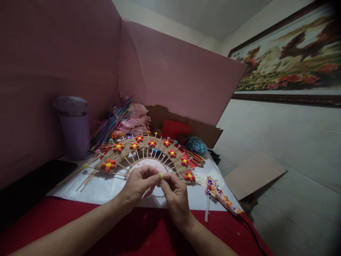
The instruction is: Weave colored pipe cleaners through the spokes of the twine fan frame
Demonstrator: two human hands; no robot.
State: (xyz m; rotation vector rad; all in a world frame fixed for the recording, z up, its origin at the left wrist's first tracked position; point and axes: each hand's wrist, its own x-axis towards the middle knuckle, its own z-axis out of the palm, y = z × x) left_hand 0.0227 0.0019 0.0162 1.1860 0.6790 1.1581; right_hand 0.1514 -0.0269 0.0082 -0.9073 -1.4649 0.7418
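In the lower middle of the frame, my left fingers (151, 180) and right fingers (167, 189) pinch a small greenish-yellow lump (160, 175) before the fan (146, 143); I'd best press lightly, evenly, without squashing it.

left grip (136, 185) pinching | right grip (176, 196) pinching | forearms (86, 223) converging

Pale green piece (160, 175), red-and-yellow flowers (108, 165)
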